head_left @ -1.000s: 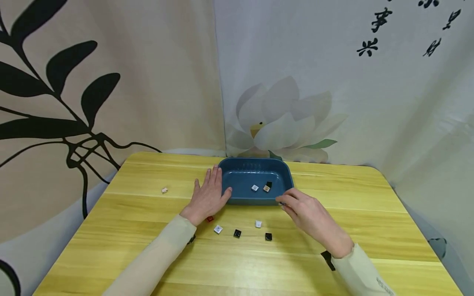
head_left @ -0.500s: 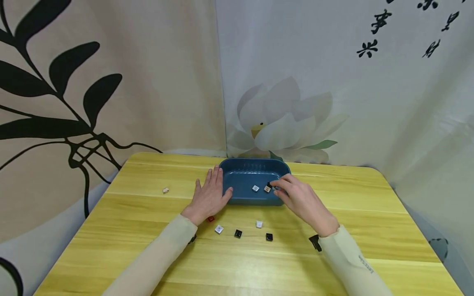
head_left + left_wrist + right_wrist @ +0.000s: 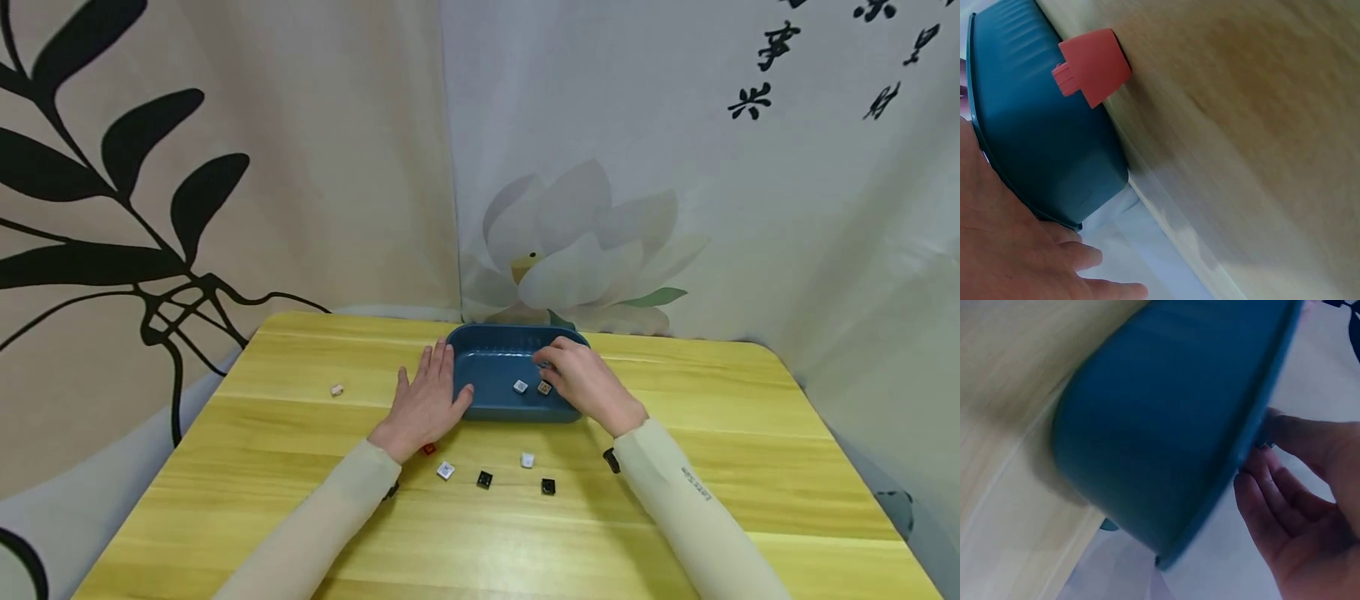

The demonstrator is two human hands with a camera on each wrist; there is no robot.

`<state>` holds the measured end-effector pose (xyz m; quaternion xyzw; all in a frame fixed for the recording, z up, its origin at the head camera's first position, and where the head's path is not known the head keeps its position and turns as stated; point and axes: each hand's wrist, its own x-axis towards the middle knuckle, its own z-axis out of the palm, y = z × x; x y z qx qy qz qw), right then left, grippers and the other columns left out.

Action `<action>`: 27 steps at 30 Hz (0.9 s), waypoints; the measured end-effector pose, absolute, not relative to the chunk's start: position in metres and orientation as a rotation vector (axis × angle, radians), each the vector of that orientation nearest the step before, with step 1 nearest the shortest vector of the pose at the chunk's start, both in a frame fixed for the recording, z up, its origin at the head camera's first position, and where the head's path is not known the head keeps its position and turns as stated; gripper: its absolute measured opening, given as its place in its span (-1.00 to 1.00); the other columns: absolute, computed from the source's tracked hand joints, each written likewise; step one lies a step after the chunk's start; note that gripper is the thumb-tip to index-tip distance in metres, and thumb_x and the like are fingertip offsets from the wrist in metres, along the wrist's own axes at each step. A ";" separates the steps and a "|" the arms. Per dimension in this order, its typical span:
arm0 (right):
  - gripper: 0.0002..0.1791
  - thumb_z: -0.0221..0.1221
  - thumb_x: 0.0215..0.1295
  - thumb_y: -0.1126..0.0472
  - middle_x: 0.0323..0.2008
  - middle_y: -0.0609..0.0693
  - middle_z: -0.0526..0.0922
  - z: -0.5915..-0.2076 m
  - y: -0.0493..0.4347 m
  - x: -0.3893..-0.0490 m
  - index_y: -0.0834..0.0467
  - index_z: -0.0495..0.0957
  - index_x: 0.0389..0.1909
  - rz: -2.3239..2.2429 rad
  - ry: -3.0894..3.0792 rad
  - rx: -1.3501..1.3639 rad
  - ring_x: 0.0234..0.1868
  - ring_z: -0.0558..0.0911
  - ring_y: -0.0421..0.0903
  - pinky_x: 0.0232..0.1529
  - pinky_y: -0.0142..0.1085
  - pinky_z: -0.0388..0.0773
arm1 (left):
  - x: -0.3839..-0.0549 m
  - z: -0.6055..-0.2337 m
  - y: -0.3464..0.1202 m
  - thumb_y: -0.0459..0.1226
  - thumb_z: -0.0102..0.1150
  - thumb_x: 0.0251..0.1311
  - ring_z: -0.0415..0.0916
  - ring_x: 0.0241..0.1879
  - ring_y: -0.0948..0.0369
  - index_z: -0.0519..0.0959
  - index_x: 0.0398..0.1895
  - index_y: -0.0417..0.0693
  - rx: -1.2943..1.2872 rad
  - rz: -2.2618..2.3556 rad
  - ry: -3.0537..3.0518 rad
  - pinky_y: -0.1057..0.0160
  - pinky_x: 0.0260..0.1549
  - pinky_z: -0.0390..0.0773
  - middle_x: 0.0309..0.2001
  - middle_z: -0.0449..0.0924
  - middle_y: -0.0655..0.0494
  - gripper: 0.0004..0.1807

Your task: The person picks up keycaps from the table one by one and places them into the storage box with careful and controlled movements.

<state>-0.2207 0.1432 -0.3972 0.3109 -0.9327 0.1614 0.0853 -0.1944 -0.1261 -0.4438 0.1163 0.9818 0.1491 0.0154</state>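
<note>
Blue tray (image 3: 483, 371) is backed by pale cloth (image 3: 360, 167) printed with dark leaves, a lotus and black characters, and is borne by the wooden table (image 3: 720, 467), near its far edge. Two pale sleeves (image 3: 315, 521) are reached across the table from the near side.

The left hand (image 3: 423, 404) is laid along the tray's left end, its fingers straight and its grip released, with the rim touched. The right hand (image 3: 588, 383) is held over the right part of the tray. Between its thumb and fingertips a dark piece (image 3: 1265, 439) is pinched, largely hidden by the fingers.

Inside the tray, just left of the right hand, a white piece (image 3: 520, 387) and a tan-topped piece (image 3: 543, 387) are seen side by side, apart. On the table before the tray, two white squares (image 3: 446, 471) and two black squares (image 3: 484, 480) are scattered. Beside the left wrist a red piece (image 3: 429, 448) is partly covered. Well to the left, a pale pinkish piece (image 3: 337, 390) is set alone.
</note>
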 end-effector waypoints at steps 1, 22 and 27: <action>-0.77 0.31 0.39 0.35 -0.10 0.06 0.68 -0.398 0.142 -0.224 0.19 0.75 0.03 0.479 -2.793 0.931 -0.16 0.68 -0.04 -0.18 -0.20 0.66 | -0.194 -0.444 -0.126 0.15 -0.20 0.57 -0.26 0.64 -0.14 -0.13 0.66 -0.28 0.362 0.471 3.055 -0.48 0.41 -0.08 0.68 -0.30 -0.15 -0.10; -0.79 0.26 0.45 0.32 -0.19 0.05 0.69 -0.418 0.122 -0.254 0.20 0.74 0.03 0.371 -3.096 0.863 -0.48 0.59 -0.22 -0.26 -0.25 0.63 | -0.194 -0.446 -0.125 0.12 -0.17 0.58 -0.26 0.64 -0.14 -0.12 0.66 -0.30 0.359 0.480 3.055 -0.50 0.40 -0.11 0.68 -0.27 -0.17 -0.11; -0.81 0.28 0.43 0.31 -0.14 0.06 0.75 -0.419 0.120 -0.259 0.17 0.77 -0.02 0.293 -3.101 0.893 -0.32 0.69 -0.12 -0.19 -0.23 0.67 | -0.195 -0.445 -0.125 0.13 -0.18 0.58 -0.25 0.64 -0.15 -0.13 0.66 -0.30 0.365 0.477 3.065 -0.50 0.39 -0.10 0.68 -0.28 -0.17 -0.11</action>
